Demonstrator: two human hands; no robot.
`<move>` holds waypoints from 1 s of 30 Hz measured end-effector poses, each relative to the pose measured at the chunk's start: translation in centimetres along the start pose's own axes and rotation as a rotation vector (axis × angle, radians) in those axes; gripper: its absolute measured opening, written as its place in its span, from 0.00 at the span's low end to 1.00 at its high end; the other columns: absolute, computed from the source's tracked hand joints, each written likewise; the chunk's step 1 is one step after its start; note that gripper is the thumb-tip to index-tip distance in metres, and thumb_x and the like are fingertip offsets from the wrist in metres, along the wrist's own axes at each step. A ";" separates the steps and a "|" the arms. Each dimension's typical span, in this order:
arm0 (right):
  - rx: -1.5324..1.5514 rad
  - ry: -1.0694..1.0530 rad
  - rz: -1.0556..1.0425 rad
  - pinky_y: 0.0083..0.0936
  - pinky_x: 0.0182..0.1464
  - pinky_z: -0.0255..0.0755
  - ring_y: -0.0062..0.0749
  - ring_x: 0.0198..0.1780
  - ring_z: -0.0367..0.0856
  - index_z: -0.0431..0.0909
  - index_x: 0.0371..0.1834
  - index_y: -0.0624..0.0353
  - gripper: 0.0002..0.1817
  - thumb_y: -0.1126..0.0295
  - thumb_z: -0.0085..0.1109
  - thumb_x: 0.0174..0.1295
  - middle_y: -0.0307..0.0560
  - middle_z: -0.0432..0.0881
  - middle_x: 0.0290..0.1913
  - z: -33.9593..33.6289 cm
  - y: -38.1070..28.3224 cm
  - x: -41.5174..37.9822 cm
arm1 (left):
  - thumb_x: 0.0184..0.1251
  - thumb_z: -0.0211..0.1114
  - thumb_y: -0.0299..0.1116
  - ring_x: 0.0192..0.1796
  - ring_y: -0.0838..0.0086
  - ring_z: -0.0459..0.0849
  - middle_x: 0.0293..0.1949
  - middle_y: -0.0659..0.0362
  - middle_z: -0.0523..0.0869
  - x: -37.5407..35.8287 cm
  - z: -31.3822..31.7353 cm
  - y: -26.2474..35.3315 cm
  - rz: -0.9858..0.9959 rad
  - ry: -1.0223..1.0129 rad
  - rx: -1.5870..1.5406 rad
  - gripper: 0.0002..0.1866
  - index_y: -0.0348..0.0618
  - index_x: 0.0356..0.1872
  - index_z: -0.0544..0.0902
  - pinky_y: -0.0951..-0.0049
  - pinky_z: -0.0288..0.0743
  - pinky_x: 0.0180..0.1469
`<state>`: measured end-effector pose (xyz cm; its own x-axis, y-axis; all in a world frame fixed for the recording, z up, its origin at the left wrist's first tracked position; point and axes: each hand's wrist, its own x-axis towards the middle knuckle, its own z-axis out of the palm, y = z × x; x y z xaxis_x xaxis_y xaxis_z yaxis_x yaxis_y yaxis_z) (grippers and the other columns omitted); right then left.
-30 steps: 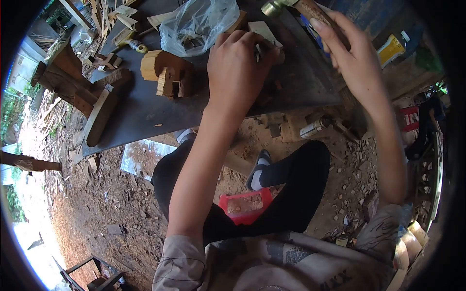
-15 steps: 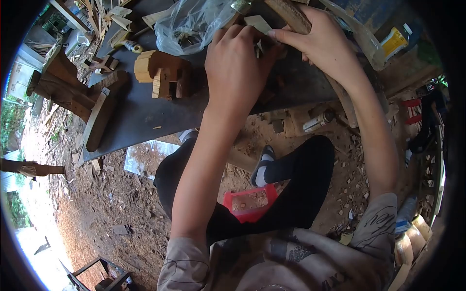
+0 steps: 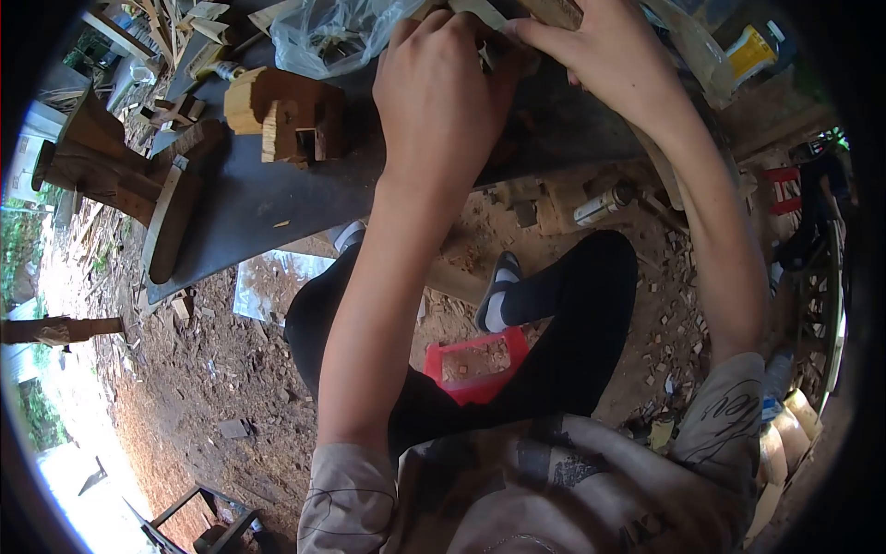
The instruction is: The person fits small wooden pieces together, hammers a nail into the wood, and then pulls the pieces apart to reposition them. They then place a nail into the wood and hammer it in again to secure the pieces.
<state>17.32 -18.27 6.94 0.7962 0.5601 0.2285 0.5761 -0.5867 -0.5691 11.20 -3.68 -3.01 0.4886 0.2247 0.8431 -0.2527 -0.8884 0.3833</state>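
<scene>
My left hand (image 3: 441, 92) is over the dark table (image 3: 249, 217), its fingers closed round something small that the hand hides. My right hand (image 3: 614, 60) lies beside it, thumb reaching toward the left fingertips, the other fingers bent against a curved wooden piece (image 3: 554, 13). A clear plastic bag (image 3: 337, 37) with small things in it rests left of my left hand. Nearby stands a notched wooden block (image 3: 286, 111). Farther left, a larger wooden piece with a curved foot (image 3: 171, 222) leans at the table's edge.
Below the table are a red plastic stool (image 3: 475, 369), a spray can (image 3: 604, 205) and scattered wood chips. A yellow container (image 3: 750, 55) is at the upper right. A clear sheet (image 3: 272, 282) lies on the ground. At the far right, a person in dark clothes (image 3: 817, 208) is partly visible.
The view has shifted, so the table and its objects appear higher and slightly left. Both hands appear higher too, still close together.
</scene>
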 end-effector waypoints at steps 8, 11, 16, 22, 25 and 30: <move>0.129 -0.035 -0.020 0.27 0.27 0.75 0.25 0.23 0.82 0.83 0.51 0.66 0.15 0.65 0.72 0.73 0.41 0.83 0.29 0.2 1.7 0.6 | 0.70 0.78 0.36 0.50 0.50 0.90 0.42 0.46 0.91 1.3 -2.2 1.8 -0.105 -0.216 -0.080 0.14 0.33 0.43 0.90 0.54 0.83 0.54; 0.222 -0.098 0.038 0.25 0.26 0.74 0.22 0.22 0.81 0.82 0.50 0.66 0.18 0.61 0.72 0.76 0.39 0.81 0.27 -0.3 1.7 0.6 | 0.62 0.81 0.38 0.50 0.50 0.90 0.43 0.47 0.92 0.5 -1.0 1.0 -0.069 -0.062 -0.039 0.16 0.35 0.42 0.91 0.53 0.83 0.56; 0.289 -0.125 0.135 0.23 0.25 0.75 0.21 0.22 0.80 0.80 0.52 0.66 0.21 0.55 0.70 0.79 0.37 0.79 0.27 -0.9 3.3 -0.1 | 0.61 0.81 0.38 0.50 0.50 0.90 0.43 0.49 0.93 0.5 0.5 -0.1 0.099 0.059 -0.095 0.17 0.37 0.46 0.93 0.52 0.82 0.60; 0.584 0.097 0.179 0.16 0.27 0.65 0.12 0.26 0.71 0.80 0.62 0.57 0.20 0.53 0.62 0.82 0.34 0.77 0.35 -2.3 6.5 -6.0 | 0.65 0.82 0.40 0.46 0.54 0.92 0.44 0.52 0.95 0.0 -0.8 1.9 0.174 -0.134 -0.081 0.17 0.40 0.48 0.95 0.59 0.84 0.54; 0.354 0.211 0.097 0.16 0.29 0.64 0.12 0.27 0.71 0.79 0.64 0.57 0.19 0.55 0.62 0.83 0.32 0.76 0.34 -3.3 8.3 -10.1 | 0.67 0.82 0.39 0.46 0.56 0.92 0.44 0.53 0.95 -0.9 -0.4 2.8 0.206 -0.242 -0.041 0.16 0.42 0.50 0.95 0.60 0.84 0.52; 0.261 0.260 0.095 0.18 0.29 0.62 0.11 0.27 0.68 0.80 0.60 0.57 0.14 0.60 0.65 0.82 0.29 0.74 0.31 -3.0 9.5 -13.3 | 0.71 0.79 0.37 0.46 0.56 0.91 0.42 0.55 0.94 -0.8 -0.2 3.4 0.228 -0.238 -0.037 0.13 0.42 0.50 0.94 0.59 0.82 0.54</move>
<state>12.80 -33.05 0.85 0.8836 0.3238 0.3382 0.4572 -0.4415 -0.7720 9.79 -6.84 -2.30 0.5960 -0.0816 0.7988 -0.4058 -0.8890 0.2120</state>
